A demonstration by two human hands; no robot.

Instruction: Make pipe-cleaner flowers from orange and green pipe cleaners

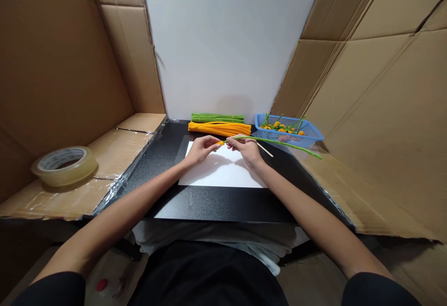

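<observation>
My feed shows bright green on the long stem (279, 141) and orange on the piece (220, 143) at its end. I see the front bundle (220, 129) in orange, the back bundle (217, 118) green. The basket (314, 133) is blue with open mesh; the sheet (223, 175), plain white; the bench (216, 206), black with pale speckles; the cardboard (56, 54), brown; the tape roll (84, 168), translucent yellowish.

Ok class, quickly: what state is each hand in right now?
Left hand: closed, pinching a small orange pipe-cleaner piece.
Right hand: closed, holding a green pipe cleaner; whether it also grips the pale stick, cannot tell.
</observation>
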